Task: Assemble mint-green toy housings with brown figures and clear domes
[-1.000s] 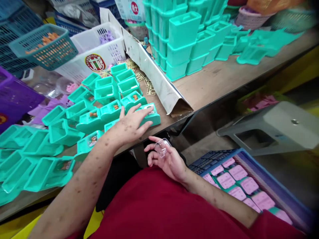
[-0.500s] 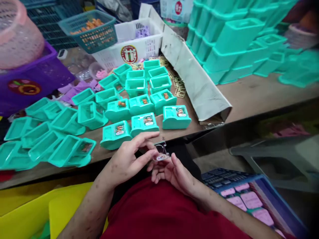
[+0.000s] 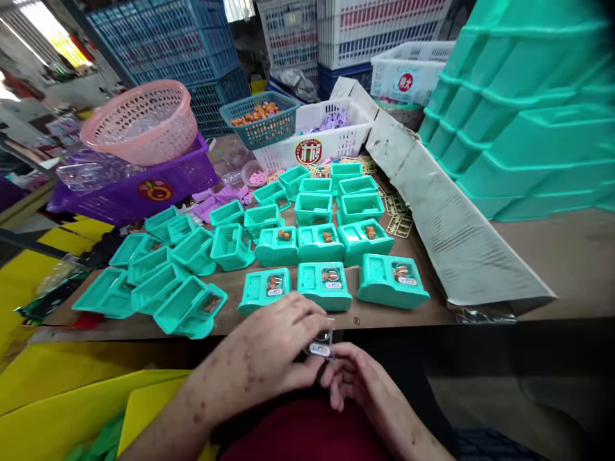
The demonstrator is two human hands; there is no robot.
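Lower centre of frame: I see my left hand (image 3: 273, 349) and right hand (image 3: 358, 381) meeting just below the desk (image 3: 552, 256) edge, both pinching a small clear plastic piece (image 3: 321, 344) with a white label on it. Left hand is curled over it from the left, fingers closed on its top; right hand comes from lower right, fingertips (image 3: 336, 358) closed on its lower edge. The piece sits between the two hands, off the desk, just in front of a red shirt (image 3: 307, 429). Right above the hands, a front row of three teal cases (image 3: 331, 285) lies on the desk, each with a clear window and a small brown figure inside; more teal cases, some open and tipped over, spread behind and to the left. Centre right, a long cardboard flap (image 3: 446, 218) runs diagonally; tall stacked teal trays (image 3: 523, 109) fill the upper right. Upper left, a pink basket (image 3: 139, 121) sits on a purple crate (image 3: 144, 186); upper centre, a teal basket (image 3: 262, 121) of orange bits beside a white basket (image 3: 327, 137).
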